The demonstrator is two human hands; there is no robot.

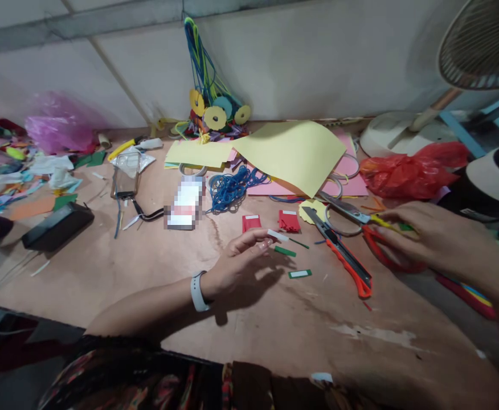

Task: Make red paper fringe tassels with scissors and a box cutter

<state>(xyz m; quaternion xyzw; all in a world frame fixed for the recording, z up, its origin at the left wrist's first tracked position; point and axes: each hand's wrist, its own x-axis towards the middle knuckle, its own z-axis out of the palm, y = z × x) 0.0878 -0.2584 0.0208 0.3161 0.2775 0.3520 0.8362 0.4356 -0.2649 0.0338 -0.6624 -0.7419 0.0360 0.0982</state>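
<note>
My left hand (243,262), with a pale wristband, pinches a small white strip (278,234) between thumb and fingers over the middle of the table. Just beyond it lie two red paper pieces with white labels, one of them a fringed red piece (289,221). A green strip (284,251) and a green piece with a white label (299,274) are to its right. My right hand (420,233) is closed around scissors with red and yellow handles (388,250), their blades pointing left. An orange box cutter (348,265) lies between my hands.
Yellow paper sheets (292,154), blue cord (232,188) and a blurred phone (185,202) lie behind. Left are a clear case (126,173), a black box (57,228) and paper scraps. A red plastic bag (412,171) and a fan (484,45) stand right.
</note>
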